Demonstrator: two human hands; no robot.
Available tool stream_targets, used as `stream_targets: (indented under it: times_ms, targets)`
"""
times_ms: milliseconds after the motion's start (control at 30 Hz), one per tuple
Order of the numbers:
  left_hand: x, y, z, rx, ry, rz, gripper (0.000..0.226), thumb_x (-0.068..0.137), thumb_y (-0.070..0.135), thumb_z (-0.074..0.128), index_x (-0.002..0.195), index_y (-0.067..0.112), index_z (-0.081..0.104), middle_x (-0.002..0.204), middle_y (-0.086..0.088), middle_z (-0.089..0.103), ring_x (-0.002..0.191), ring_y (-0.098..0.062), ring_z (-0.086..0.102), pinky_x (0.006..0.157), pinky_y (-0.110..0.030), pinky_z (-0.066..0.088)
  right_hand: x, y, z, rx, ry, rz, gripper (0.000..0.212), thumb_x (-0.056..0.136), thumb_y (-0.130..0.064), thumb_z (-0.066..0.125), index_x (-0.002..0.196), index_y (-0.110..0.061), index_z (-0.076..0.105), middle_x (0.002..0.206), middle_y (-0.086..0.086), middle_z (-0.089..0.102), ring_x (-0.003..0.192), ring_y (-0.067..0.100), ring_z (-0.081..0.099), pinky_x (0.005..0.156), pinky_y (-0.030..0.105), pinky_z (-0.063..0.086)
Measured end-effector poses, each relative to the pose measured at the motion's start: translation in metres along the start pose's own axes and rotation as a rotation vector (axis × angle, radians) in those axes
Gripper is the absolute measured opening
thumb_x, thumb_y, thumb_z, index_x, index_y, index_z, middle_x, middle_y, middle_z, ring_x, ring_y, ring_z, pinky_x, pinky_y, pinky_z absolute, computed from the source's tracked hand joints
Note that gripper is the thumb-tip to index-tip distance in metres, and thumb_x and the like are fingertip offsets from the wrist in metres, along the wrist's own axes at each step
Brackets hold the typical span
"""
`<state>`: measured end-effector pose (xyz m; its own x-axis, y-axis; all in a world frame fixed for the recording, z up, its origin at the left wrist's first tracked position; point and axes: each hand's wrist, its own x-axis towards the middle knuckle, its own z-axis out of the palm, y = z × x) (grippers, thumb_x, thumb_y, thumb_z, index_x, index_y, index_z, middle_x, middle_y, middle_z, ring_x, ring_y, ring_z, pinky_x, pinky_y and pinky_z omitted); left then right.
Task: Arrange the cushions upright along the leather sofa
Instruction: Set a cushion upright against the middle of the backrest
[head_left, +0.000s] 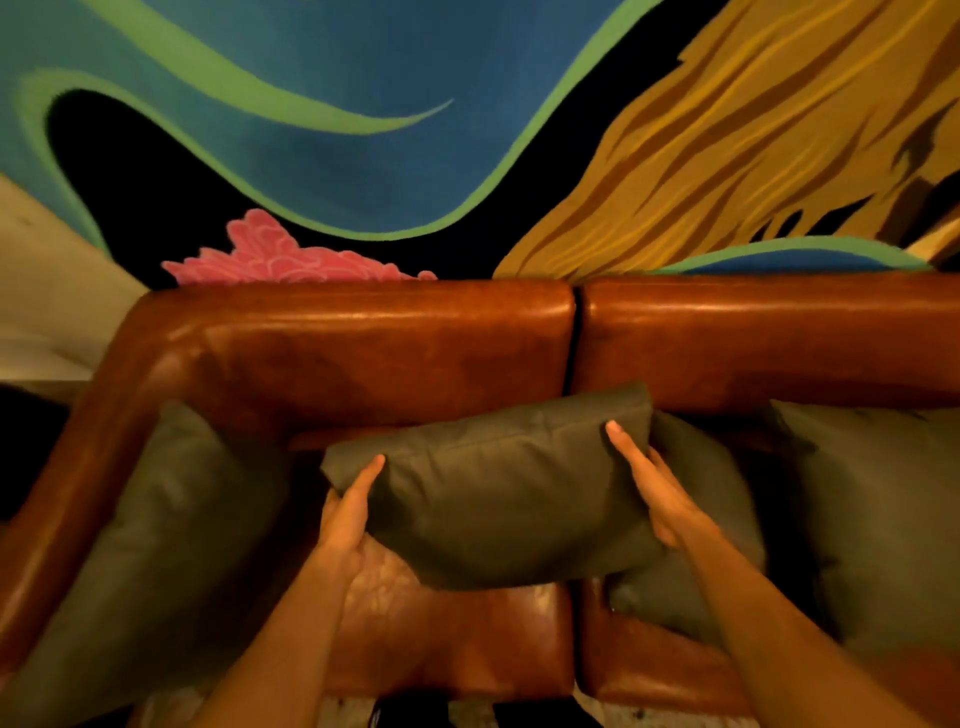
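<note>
Head view looks down on the sofa (395, 358), brown leather, and all places below are given against it. Nearest, over its front seat edge, two bare forearms come in from below. The left hand (345, 519) grasps the left end of the middle cushion (498, 499): the thumb lies on the front face, the other fingers are hidden under it. The right hand (652, 483) presses flat on the right end of this cushion, with the fingers (621, 441) stretched and together, pointing to the backrest. The middle cushion is dark grey-green, held above the seat, over the gap between the two seat parts, and tilted, its right end higher and near the backrest. I cannot tell if its lower edge touches the seat. Just behind its right end a second cushion (701, 467) leans at the backrest. At the sofa's left arm a left cushion (156, 530) stands leaning, and at the right side a right cushion (878, 509) stands against the backrest. Behind the sofa rises a painted wall (363, 130) in blue, green, yellow and pink.
</note>
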<state>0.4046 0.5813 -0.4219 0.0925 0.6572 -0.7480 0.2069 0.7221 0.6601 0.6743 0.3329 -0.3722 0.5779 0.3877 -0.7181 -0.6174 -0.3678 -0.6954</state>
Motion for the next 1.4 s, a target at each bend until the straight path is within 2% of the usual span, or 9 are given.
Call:
stream_targets:
  times_ms: [100, 200, 333, 500, 600, 733, 867, 1233, 1400]
  targets:
    - [-0.01, 0.008, -0.019, -0.007, 0.065, 0.048, 0.085, 0.076, 0.047, 0.085, 0.147, 0.02, 0.047, 0.133, 0.0, 0.063, 0.116, -0.02, 0.062, 0.096, -0.038, 0.047, -0.007, 0.014, 0.023, 0.008, -0.072, 0.026, 0.097, 0.074, -0.073, 0.071, 0.156, -0.029, 0.043, 0.147, -0.005, 0.06, 0.121, 0.014, 0.061, 0.104, 0.04, 0.04]
    - [-0.01, 0.008, -0.033, -0.017, 0.065, 0.064, 0.058, 0.085, 0.03, 0.08, 0.138, 0.024, 0.056, 0.128, 0.002, 0.067, 0.106, -0.015, 0.065, 0.084, -0.031, 0.046, -0.004, 0.03, 0.035, -0.02, -0.092, 0.085, 0.114, 0.059, -0.08, 0.072, 0.158, -0.033, 0.041, 0.153, -0.009, 0.054, 0.143, 0.02, 0.048, 0.12, 0.055, 0.031]
    - [0.004, -0.004, -0.05, -0.024, 0.072, 0.063, 0.042, 0.083, 0.018, 0.079, 0.121, 0.028, 0.064, 0.115, 0.003, 0.073, 0.103, -0.014, 0.068, 0.084, -0.03, 0.049, 0.008, 0.058, 0.041, 0.013, -0.07, 0.152, 0.115, 0.06, -0.071, 0.08, 0.158, -0.026, 0.042, 0.153, -0.003, 0.055, 0.144, 0.021, 0.048, 0.122, 0.059, 0.031]
    - [0.028, -0.016, -0.057, 0.059, -0.015, 0.062, 0.054, 0.078, 0.022, 0.084, 0.127, 0.028, 0.061, 0.118, 0.005, 0.072, 0.106, -0.01, 0.067, 0.087, -0.03, 0.048, 0.024, 0.072, 0.049, 0.077, 0.112, 0.158, 0.074, 0.089, -0.044, 0.076, 0.153, -0.019, 0.048, 0.142, 0.003, 0.063, 0.117, 0.02, 0.06, 0.117, 0.059, 0.039]
    - [0.041, -0.005, -0.05, 0.116, -0.035, 0.12, 0.054, 0.075, 0.029, 0.087, 0.123, 0.032, 0.063, 0.119, 0.006, 0.074, 0.11, -0.012, 0.07, 0.094, -0.035, 0.052, 0.032, 0.065, 0.057, 0.095, 0.167, 0.149, 0.069, 0.09, -0.04, 0.077, 0.15, -0.018, 0.051, 0.127, -0.002, 0.066, 0.111, 0.017, 0.062, 0.11, 0.056, 0.046]
    - [0.056, 0.029, -0.035, 0.174, -0.082, 0.183, 0.06, 0.074, 0.037, 0.088, 0.126, 0.032, 0.06, 0.116, 0.008, 0.074, 0.103, -0.009, 0.071, 0.092, -0.039, 0.058, 0.048, 0.038, 0.065, 0.063, 0.178, 0.113, 0.071, 0.087, -0.045, 0.079, 0.147, -0.02, 0.052, 0.134, -0.001, 0.063, 0.118, 0.02, 0.059, 0.104, 0.056, 0.05]
    - [0.08, 0.06, -0.027, 0.278, -0.141, 0.239, 0.073, 0.065, 0.054, 0.09, 0.129, 0.034, 0.061, 0.122, 0.01, 0.074, 0.111, -0.01, 0.07, 0.101, -0.046, 0.055, 0.067, 0.011, 0.077, 0.062, 0.186, 0.067, 0.061, 0.088, -0.048, 0.077, 0.139, -0.026, 0.053, 0.126, -0.002, 0.063, 0.104, 0.02, 0.063, 0.089, 0.048, 0.05]
    - [0.134, 0.124, 0.015, 0.31, -0.17, 0.198, 0.082, 0.073, 0.056, 0.084, 0.14, 0.032, 0.044, 0.134, 0.009, 0.061, 0.12, -0.019, 0.059, 0.098, -0.05, 0.044, 0.132, -0.034, 0.098, 0.051, 0.138, 0.05, 0.099, 0.062, -0.064, 0.088, 0.146, -0.027, 0.053, 0.136, -0.003, 0.068, 0.123, 0.027, 0.066, 0.103, 0.057, 0.052]
    - [0.148, 0.128, 0.027, 0.355, -0.194, 0.16, 0.085, 0.08, 0.052, 0.081, 0.147, 0.026, 0.035, 0.132, 0.007, 0.053, 0.117, -0.018, 0.051, 0.098, -0.048, 0.041, 0.142, -0.029, 0.1, 0.012, 0.144, 0.092, 0.103, 0.068, -0.065, 0.085, 0.154, -0.029, 0.043, 0.143, -0.001, 0.061, 0.129, 0.032, 0.061, 0.108, 0.064, 0.047]
